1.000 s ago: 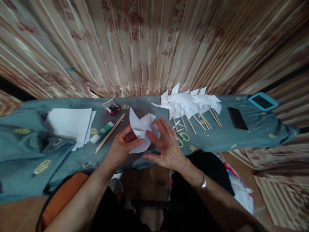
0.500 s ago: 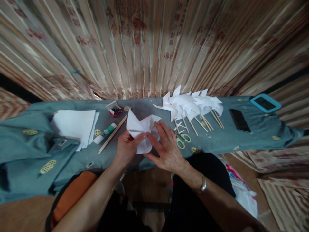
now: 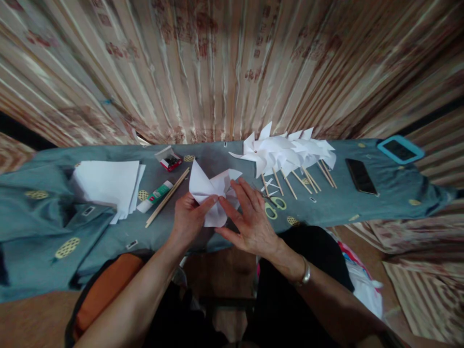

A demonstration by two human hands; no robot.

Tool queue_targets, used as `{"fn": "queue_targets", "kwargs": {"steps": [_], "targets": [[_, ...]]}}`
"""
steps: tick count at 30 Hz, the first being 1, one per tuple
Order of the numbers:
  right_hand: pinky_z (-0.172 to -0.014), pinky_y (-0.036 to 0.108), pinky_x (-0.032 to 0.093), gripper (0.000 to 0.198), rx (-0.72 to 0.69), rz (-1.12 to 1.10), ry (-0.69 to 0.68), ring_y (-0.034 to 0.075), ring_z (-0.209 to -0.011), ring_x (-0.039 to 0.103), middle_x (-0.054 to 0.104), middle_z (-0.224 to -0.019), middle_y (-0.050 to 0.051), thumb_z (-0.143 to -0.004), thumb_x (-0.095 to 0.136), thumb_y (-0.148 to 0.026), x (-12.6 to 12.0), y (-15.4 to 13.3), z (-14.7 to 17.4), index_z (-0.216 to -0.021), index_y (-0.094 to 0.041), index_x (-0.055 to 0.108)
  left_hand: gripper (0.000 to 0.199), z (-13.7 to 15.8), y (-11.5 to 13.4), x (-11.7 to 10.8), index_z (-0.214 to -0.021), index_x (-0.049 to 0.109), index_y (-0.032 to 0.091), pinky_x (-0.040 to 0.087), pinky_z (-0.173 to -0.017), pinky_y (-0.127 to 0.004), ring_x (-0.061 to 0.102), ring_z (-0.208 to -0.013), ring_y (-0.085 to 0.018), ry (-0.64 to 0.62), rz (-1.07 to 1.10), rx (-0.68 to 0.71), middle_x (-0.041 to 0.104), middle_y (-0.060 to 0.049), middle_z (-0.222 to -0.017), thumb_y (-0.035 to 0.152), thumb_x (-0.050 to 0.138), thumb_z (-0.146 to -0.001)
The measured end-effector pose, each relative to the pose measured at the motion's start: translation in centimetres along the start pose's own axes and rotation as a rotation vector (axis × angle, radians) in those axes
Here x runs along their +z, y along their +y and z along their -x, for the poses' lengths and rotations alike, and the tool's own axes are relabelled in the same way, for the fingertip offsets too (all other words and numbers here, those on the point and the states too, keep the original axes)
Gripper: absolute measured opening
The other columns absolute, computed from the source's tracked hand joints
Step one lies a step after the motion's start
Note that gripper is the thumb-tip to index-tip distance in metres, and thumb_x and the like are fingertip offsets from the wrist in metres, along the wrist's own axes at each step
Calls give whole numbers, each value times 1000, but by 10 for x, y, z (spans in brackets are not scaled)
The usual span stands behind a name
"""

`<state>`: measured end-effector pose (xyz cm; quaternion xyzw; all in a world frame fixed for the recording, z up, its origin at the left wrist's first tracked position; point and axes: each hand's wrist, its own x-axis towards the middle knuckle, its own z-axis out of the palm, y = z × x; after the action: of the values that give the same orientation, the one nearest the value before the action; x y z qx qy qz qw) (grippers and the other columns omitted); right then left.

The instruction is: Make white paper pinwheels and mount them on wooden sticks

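A white paper pinwheel (image 3: pixel 213 212), its corners folded toward the middle, is held up over the near side of the table. My left hand (image 3: pixel 190 215) grips its left side, the thumb pressing near the centre. From the right, my right hand (image 3: pixel 250 217) meets the pinwheel, index fingertip by the centre and the other fingers along the right blade. A small dark glint shows at these fingertips, too small to name. Just right of that hand lie scissors (image 3: pixel 276 204) with yellow-green handles. Finished-looking pinwheels on sticks (image 3: pixel 282 150) lie in an overlapping row behind them.
On the left are a stack of white paper (image 3: pixel 105 183), a glue tube (image 3: pixel 155 195), wooden sticks (image 3: pixel 167 197) and a small red box (image 3: pixel 168 159) with dark bits. Paper scraps (image 3: pixel 270 186), a phone (image 3: pixel 360 176) and a blue-framed device (image 3: pixel 400 149) lie rightward. A curtain (image 3: pixel 217 72) hangs behind.
The view has shifted slightly. Both hands stay on the pinwheel with almost the same hold; the right fingers have moved only a little at the right blade.
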<state>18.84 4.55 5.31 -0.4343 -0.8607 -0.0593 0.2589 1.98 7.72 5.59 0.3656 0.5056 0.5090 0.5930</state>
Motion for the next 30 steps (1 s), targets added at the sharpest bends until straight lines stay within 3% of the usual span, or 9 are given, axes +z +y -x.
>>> {"fn": "queue_targets", "kwargs": {"steps": [8, 20, 26, 30], "targets": [[-110, 55, 32, 69, -20, 4, 15, 34, -148, 21, 32, -155, 17, -89, 51, -60, 2, 1, 2, -145, -22, 36, 31, -1, 0, 2, -77, 71, 14, 48, -56, -26, 60, -56, -14, 1, 45, -19, 72, -2, -70, 35, 84, -59], [-109, 54, 33, 66, -27, 13, 34, 33, -147, 22, 37, -150, 20, -90, 45, -65, 3, 2, 0, -136, -18, 46, 38, -2, -3, 4, -80, 71, 12, 48, -56, -26, 60, -54, -14, 19, 132, -13, 71, -2, -67, 36, 86, -55], [-112, 59, 30, 68, 16, -139, 97, 34, -148, 21, 28, -157, 12, -91, 45, -62, 0, 5, 1, -148, -28, 32, 38, -3, 0, 6, -80, 72, 13, 49, -56, -25, 61, -56, -14, 27, 156, -28, 72, -3, -69, 33, 88, -52], [-118, 58, 24, 56, 181, -252, 119, 31, -150, 17, 25, -160, 3, -96, 46, -47, -6, 12, 0, -149, -35, 31, 38, -5, -2, 6, -80, 72, 12, 50, -57, -27, 62, -57, -16, 41, 159, -33, 73, -4, -71, 33, 88, -52]]}}
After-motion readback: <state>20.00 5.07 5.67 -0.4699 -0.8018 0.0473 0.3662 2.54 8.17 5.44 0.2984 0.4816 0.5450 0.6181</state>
